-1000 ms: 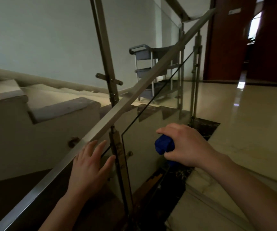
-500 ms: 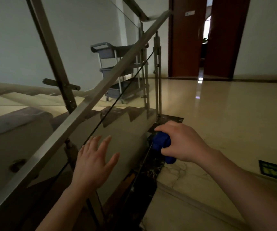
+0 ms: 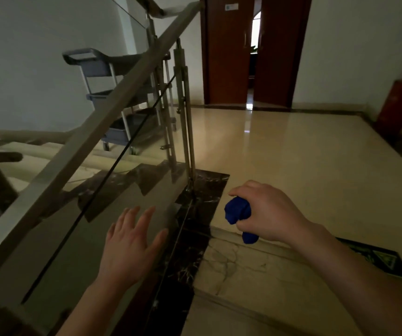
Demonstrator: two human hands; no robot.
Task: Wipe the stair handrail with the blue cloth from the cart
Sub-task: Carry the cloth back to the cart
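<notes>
Head view: my right hand point(image 3: 267, 212) is clenched around the balled cloth point(image 3: 237, 210), clear of the handrail point(image 3: 93, 137). My left hand point(image 3: 128, 246) hangs spread and empty, below the rail.

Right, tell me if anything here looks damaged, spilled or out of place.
Nothing stands out. The handrail and glass panel look intact, the cart stands upright behind them, and the floor shows no spill. The blue cloth is bunched in the right hand; the left hand is empty.
</notes>
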